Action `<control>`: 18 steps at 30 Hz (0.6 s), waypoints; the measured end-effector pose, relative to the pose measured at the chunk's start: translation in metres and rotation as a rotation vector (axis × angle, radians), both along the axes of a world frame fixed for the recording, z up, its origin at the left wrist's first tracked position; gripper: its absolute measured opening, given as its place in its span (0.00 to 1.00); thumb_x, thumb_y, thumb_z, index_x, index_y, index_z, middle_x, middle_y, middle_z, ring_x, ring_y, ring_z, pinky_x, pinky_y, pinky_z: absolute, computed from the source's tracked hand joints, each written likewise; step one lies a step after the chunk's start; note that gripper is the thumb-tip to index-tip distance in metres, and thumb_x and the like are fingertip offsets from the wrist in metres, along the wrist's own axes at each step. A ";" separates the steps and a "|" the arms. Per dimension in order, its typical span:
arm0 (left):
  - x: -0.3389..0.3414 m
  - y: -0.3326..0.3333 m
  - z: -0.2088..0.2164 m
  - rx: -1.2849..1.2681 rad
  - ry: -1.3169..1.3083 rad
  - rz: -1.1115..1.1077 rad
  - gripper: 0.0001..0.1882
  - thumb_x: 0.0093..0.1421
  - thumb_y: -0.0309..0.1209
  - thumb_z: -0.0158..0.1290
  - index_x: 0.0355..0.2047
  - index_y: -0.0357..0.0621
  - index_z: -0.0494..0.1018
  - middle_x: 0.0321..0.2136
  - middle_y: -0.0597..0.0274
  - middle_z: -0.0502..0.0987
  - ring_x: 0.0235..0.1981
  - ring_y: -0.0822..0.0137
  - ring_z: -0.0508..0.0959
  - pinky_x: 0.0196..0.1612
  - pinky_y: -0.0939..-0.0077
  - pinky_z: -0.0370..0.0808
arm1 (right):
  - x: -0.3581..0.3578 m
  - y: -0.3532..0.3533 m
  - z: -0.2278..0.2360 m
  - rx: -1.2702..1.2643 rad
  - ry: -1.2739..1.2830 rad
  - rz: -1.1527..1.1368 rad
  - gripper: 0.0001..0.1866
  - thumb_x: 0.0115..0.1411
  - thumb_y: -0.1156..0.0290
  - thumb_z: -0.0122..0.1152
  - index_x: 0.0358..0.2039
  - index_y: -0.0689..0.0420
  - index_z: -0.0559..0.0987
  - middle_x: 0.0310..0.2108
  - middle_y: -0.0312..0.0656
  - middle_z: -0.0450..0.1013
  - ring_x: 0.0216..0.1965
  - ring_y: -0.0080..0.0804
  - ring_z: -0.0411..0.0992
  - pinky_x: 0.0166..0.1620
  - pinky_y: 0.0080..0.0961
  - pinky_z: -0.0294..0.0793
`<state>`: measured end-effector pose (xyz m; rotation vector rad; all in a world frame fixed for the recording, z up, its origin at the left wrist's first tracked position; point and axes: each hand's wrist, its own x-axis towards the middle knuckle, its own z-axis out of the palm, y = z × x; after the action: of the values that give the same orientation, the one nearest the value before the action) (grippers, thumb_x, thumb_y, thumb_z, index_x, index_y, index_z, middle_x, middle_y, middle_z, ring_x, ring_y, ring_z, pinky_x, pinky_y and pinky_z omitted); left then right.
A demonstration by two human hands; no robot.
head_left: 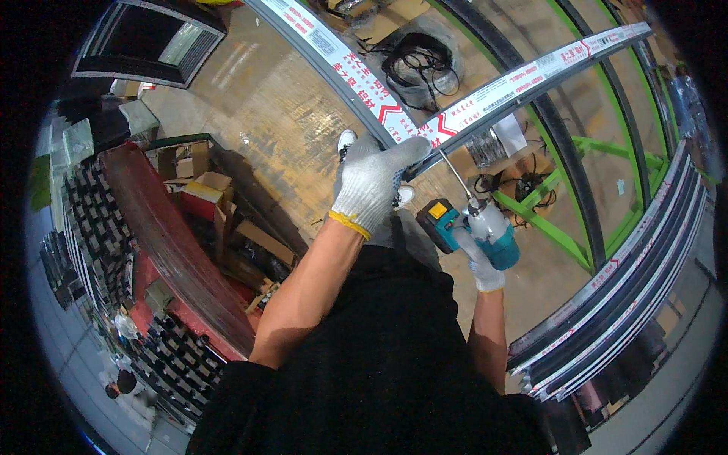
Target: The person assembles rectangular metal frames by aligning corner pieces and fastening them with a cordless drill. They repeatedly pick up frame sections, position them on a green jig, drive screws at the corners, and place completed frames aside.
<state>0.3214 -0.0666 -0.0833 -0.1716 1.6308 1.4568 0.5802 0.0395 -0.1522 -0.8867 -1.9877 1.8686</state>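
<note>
Your left hand (371, 180) has its fingers grasping the frame (447, 125) near its corner; your right hand (478, 259) grips the drill (491, 229), bit (458, 174) pointing toward the frame.

Bright middle, bent rim

Bright light catches the bars (523, 81) and leaves pale glare on the floor (235, 72), while the boxes (199, 161) sit partly in shadow and the shirt (371, 356) goes near-black; the drill (490, 226) looks crisp, but the stack (618, 307) bows (fisheye distortion) and blackness rings the view
</note>
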 end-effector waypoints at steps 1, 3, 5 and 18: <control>0.000 0.001 0.002 -0.002 0.011 0.012 0.20 0.59 0.41 0.67 0.44 0.39 0.80 0.35 0.60 0.82 0.30 0.70 0.80 0.25 0.74 0.77 | 0.003 0.000 -0.002 0.022 -0.027 -0.004 0.19 0.60 0.76 0.73 0.51 0.55 0.81 0.43 0.32 0.79 0.43 0.25 0.76 0.47 0.26 0.76; -0.003 0.005 0.006 -0.021 0.022 0.028 0.20 0.59 0.42 0.67 0.41 0.38 0.80 0.33 0.60 0.82 0.27 0.70 0.79 0.24 0.73 0.77 | 0.010 -0.002 -0.006 0.057 -0.036 -0.018 0.20 0.60 0.76 0.73 0.52 0.55 0.81 0.44 0.32 0.79 0.44 0.25 0.77 0.48 0.26 0.76; -0.007 0.005 0.009 -0.068 0.015 0.032 0.21 0.59 0.43 0.67 0.39 0.35 0.80 0.31 0.59 0.82 0.23 0.70 0.78 0.23 0.73 0.77 | 0.022 -0.007 -0.011 0.012 0.005 -0.188 0.17 0.57 0.77 0.74 0.47 0.55 0.83 0.42 0.36 0.81 0.41 0.26 0.78 0.45 0.26 0.78; -0.063 -0.023 0.037 -0.292 0.284 -0.708 0.14 0.65 0.38 0.59 0.39 0.37 0.78 0.29 0.64 0.80 0.29 0.74 0.76 0.34 0.76 0.74 | 0.067 -0.052 0.010 0.077 -0.191 -0.599 0.17 0.59 0.76 0.73 0.50 0.56 0.84 0.45 0.38 0.82 0.45 0.30 0.79 0.50 0.32 0.79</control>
<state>0.2584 -0.0901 -0.0464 0.4322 1.8646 0.7210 0.6471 -0.0124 -0.1421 -1.4810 -1.6185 1.3997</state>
